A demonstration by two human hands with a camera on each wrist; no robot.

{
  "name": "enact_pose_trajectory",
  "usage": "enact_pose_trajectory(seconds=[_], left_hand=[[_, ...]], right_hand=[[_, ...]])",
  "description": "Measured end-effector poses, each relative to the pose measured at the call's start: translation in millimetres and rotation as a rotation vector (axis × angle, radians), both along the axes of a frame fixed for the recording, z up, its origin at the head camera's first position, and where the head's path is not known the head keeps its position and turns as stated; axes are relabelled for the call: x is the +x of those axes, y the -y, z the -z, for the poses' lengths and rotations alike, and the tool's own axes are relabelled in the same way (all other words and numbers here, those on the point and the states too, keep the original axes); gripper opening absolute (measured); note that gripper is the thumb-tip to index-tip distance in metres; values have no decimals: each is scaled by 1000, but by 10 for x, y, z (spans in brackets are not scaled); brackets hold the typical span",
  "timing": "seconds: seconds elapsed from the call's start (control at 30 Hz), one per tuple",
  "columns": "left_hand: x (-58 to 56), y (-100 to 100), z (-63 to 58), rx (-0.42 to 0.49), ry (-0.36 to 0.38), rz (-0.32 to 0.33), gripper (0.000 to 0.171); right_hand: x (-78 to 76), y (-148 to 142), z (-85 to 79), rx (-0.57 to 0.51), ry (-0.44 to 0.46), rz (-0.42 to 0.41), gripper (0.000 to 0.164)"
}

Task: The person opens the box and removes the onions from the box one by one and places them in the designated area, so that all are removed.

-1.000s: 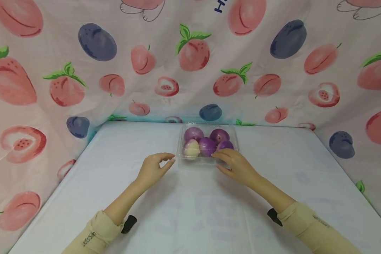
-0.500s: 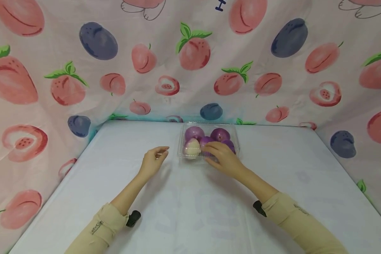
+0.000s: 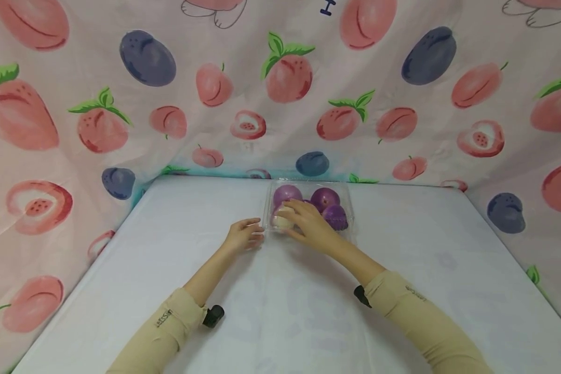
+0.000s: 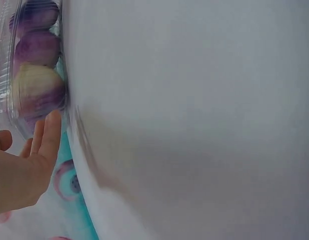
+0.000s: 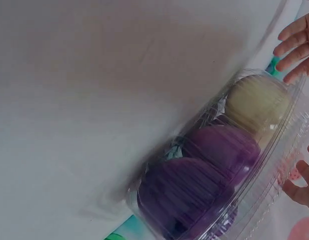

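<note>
A clear plastic clamshell box (image 3: 304,182) stands at the far middle of the table, holding several round purple fruits (image 3: 325,199). One fruit is cream and purple (image 5: 259,102), at the box's front left corner. In the head view my right hand (image 3: 312,224) is over the box front, fingers spread and partly covering the cream fruit and a purple one. The right wrist view shows its fingertips (image 5: 299,187) beside the clear rim. My left hand (image 3: 243,235) is at the box's left side, fingers loosely extended, holding nothing; in the left wrist view its fingertips (image 4: 53,117) are right by the box corner.
The table (image 3: 280,311) has a white cover. A fruit-print cloth (image 3: 248,67) hangs close behind the box and along both sides. A small black device (image 3: 213,316) sits at my left cuff, another (image 3: 362,296) at my right.
My right hand has moved left across the box front, from the right purple fruit to the cream one. My left hand drew back slightly, then came forward to the box's left side. The box stays put.
</note>
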State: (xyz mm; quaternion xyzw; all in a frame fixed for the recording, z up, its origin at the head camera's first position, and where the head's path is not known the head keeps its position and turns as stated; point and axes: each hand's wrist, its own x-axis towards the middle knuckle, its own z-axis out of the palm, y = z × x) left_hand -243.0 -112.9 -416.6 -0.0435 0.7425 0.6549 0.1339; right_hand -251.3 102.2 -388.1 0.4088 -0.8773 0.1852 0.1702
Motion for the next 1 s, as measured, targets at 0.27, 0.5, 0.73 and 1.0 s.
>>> enact_pose_trajectory(seconds=[0.27,0.5,0.73,1.0], left_hand=[[-45,-80,-28,141,81,-59,41],[-46,-97,-16,279,130,-36,43],[-52,-80,-28,396,169,-7,45],[-73,-68,30,448,198,-7,45]], right_hand=[[-81,121,-9,-13,67,-10,34],[-155,255,-17,33,111,-11,30],[-203,375,-43,115,165,43,30],[-203,463,17,130,190,90,38]])
